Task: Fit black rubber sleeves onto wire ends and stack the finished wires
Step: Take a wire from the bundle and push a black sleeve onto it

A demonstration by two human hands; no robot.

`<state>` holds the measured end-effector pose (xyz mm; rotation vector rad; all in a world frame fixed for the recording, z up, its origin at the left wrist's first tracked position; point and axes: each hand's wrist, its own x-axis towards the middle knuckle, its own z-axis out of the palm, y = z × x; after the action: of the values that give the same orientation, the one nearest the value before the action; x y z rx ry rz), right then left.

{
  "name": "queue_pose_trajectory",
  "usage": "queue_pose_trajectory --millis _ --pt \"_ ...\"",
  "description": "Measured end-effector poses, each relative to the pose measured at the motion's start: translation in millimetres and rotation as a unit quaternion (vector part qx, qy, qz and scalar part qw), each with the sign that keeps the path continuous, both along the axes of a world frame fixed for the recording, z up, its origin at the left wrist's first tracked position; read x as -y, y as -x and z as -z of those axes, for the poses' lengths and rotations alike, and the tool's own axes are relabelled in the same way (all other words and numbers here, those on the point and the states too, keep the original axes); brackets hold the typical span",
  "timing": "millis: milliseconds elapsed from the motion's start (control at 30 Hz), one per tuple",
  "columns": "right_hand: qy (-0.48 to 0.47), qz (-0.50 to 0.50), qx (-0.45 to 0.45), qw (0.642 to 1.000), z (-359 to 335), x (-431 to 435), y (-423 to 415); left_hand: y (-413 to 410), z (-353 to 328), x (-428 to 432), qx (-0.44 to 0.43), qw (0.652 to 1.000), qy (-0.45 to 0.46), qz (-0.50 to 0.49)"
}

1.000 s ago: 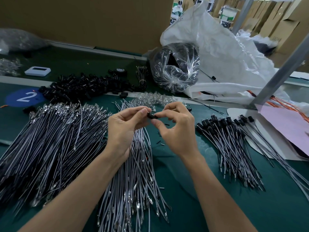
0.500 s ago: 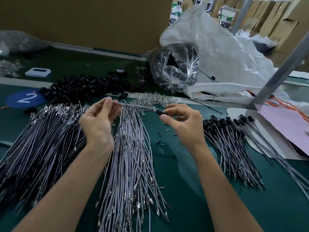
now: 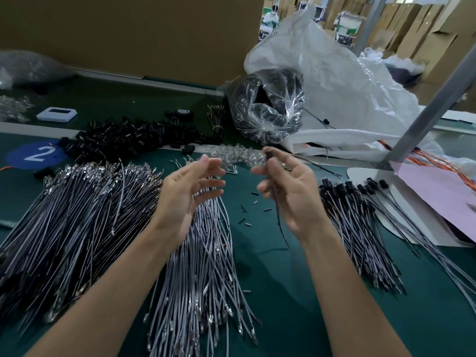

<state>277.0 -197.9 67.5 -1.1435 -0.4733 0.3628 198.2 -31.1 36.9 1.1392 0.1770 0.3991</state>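
My right hand (image 3: 291, 191) holds a grey wire (image 3: 279, 220) with a black rubber sleeve at its top end, and the wire hangs down past the palm. My left hand (image 3: 188, 191) floats beside it with straight fingers and holds nothing. Below the hands lies a pile of bare grey wires (image 3: 203, 266), and a larger pile (image 3: 77, 215) spreads to the left. Finished wires with black sleeves (image 3: 360, 228) lie stacked at the right. Loose black rubber sleeves (image 3: 128, 140) are heaped at the back.
A clear bag of black parts (image 3: 265, 106) and a big white bag (image 3: 347, 86) stand behind. A metal post (image 3: 425, 112) slants at the right over white and pink sheets (image 3: 438, 197). Small black bits (image 3: 255, 202) dot the green mat. A white device (image 3: 56, 114) sits far left.
My left hand has let go of the wire and opened. My right hand has turned the sleeved wire upright, its free end now hanging down.
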Motion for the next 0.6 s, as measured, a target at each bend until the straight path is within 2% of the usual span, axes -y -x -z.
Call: queue_pose_trajectory --millis 67,200,433,533,600 --pt "0.081 -0.040 0.039 0.995 4.3 -9.8 7.4 -0.3 1.3 3.9 0.010 0.999 -0.036 0.028" --pt "0.150 -0.070 0.094 0.982 12.8 -19.0 14.0 -2.0 4.8 10.1 0.001 0.996 -0.084 0.015" --pt "0.216 -0.024 0.150 0.964 15.0 -20.1 10.5 -3.2 3.0 8.8 0.065 0.996 -0.039 -0.045" --pt "0.255 -0.011 0.179 0.950 15.9 -19.6 10.0 -3.9 3.7 7.5 0.066 0.996 -0.031 -0.057" --pt "0.247 -0.012 0.174 0.953 17.5 -22.2 12.5 -4.6 4.9 9.5 0.061 0.996 -0.037 -0.055"
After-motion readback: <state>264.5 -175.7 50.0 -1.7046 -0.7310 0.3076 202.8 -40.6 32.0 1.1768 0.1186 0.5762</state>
